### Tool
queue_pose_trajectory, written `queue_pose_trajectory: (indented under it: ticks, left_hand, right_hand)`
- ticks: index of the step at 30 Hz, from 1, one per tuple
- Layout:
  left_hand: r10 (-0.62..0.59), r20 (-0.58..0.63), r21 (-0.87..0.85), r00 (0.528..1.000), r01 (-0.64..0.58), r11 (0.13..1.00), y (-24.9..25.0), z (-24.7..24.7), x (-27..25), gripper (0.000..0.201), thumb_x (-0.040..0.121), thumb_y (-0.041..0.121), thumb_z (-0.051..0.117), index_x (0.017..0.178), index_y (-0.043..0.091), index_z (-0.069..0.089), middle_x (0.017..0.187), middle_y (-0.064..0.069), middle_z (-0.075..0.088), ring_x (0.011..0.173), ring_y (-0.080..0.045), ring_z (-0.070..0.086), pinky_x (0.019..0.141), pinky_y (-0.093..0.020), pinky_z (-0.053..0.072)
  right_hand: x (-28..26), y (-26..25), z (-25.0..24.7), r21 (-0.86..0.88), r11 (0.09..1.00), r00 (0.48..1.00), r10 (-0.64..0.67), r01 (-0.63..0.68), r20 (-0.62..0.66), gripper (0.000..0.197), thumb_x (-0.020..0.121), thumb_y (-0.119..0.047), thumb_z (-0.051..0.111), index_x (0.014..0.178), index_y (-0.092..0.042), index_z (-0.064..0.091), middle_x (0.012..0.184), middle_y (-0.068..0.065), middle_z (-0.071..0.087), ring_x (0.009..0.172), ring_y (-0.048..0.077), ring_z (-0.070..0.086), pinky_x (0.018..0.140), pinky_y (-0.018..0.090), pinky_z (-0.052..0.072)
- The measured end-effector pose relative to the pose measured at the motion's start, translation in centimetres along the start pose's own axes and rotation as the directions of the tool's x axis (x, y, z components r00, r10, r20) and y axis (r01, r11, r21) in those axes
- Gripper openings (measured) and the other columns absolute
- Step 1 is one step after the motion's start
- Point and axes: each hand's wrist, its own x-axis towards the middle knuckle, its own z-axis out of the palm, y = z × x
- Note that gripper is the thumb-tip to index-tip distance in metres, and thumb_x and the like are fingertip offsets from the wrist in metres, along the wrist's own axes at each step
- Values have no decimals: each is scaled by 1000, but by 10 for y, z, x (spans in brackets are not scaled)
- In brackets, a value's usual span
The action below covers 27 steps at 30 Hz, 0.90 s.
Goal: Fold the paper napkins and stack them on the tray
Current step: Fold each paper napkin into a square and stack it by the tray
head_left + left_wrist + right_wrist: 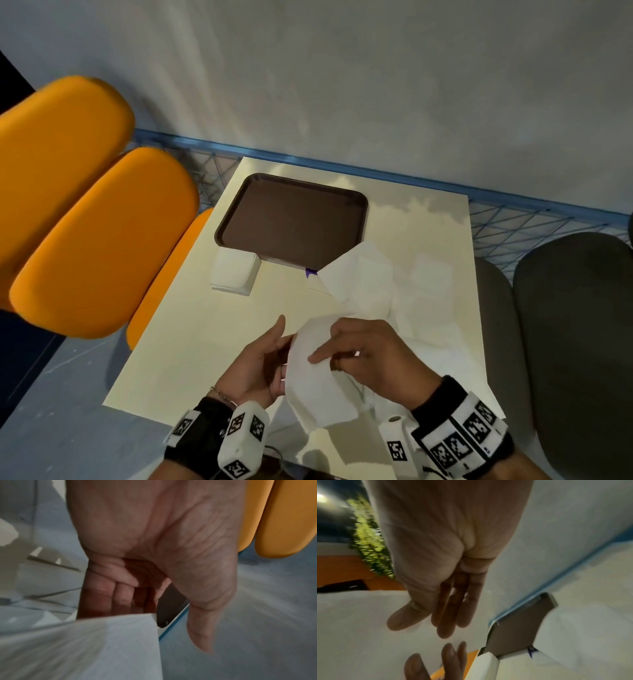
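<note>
Two hands (260,363) (373,353), napkin (315,377) edge hidden

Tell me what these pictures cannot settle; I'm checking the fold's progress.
- White paper napkin, head view: its crease is hidden by the right hand.
- Left hand fingers: hidden behind the napkin.
- Small purple item beside the brown plastic tray: too small to identify.
- Wrist views: motion-blurred.

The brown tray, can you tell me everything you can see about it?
The brown tray is a dark rounded rectangle with a low raised rim, and it looks like plastic. It lies flat at the far side of the cream table, with nothing on it. A loose white napkin covers its near right corner, and a small white napkin stack sits by its near left edge.
</note>
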Motion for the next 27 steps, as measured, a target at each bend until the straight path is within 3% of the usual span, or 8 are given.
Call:
queue_pose_trajectory:
  ticks: [1,3,6,9,13,18,23,27]
  left_hand:
    - [9,8,19,1000,-9,1000,2,4,-3,75,92,66,68,136,5,66,132,-14,48,113,-35,36,86,-36,44]
    - [47,95,80,994,-54,995,4,12,-8,65,96,54,66,139,4,64,136,-22,57,118,-39,53,99,-45,46]
    - [117,216,146,969,-151,978,10,28,-15,64,79,42,89,126,3,72,124,-27,69,106,-39,71,88,-47,59]
    - [170,250,138,953,-209,968,13,38,-20,67,74,41,93,124,1,72,123,-26,70,105,-38,71,87,-47,59]
    - [240,168,175,956,-269,947,12,41,-23,58,83,35,84,127,0,70,125,-25,70,103,-34,72,84,-42,60]
    - [305,108,299,946,-323,898,20,35,-26,53,87,27,74,136,8,65,131,-19,71,108,-30,71,88,-40,61]
    - [235,80,199,969,-247,948,28,39,-26,39,97,26,70,126,0,68,119,-23,72,98,-35,72,83,-44,61]
    - [229,67,145,971,-237,961,31,47,-25,35,98,33,65,118,5,69,105,-21,73,89,-33,72,76,-42,61]
  right_hand:
    - [0,-6,-5,-35,998,998,-46,48,41,25,87,-24,65,99,-20,86,85,-29,52,79,-11,53,79,0,37]
    - [0,-18,-14,-79,994,990,-70,80,120,27,88,-26,63,102,-24,86,84,-21,55,78,-11,52,78,0,38]
    - [2,-28,-25,-68,996,980,-45,59,192,25,89,-31,73,112,-30,83,92,-21,67,80,-15,58,79,6,45]
    - [6,-33,-30,-60,997,966,60,-46,252,28,88,-27,77,115,-36,82,102,-19,74,81,0,68,79,27,58]
    - [8,-35,-28,-52,991,961,130,-121,245,21,85,-20,81,99,-34,85,93,-29,71,80,2,69,75,19,52]
    - [13,-45,-32,-18,976,956,214,-215,200,17,80,-26,89,91,-38,85,82,-22,68,78,12,67,72,25,53]
    - [15,-45,-31,-43,985,935,172,-166,310,40,85,-14,88,115,-39,80,101,-26,72,76,7,73,77,21,57]
    - [16,-41,-21,-234,972,909,109,-13,403,53,92,-15,80,133,-46,69,118,-13,75,83,6,67,78,16,52]
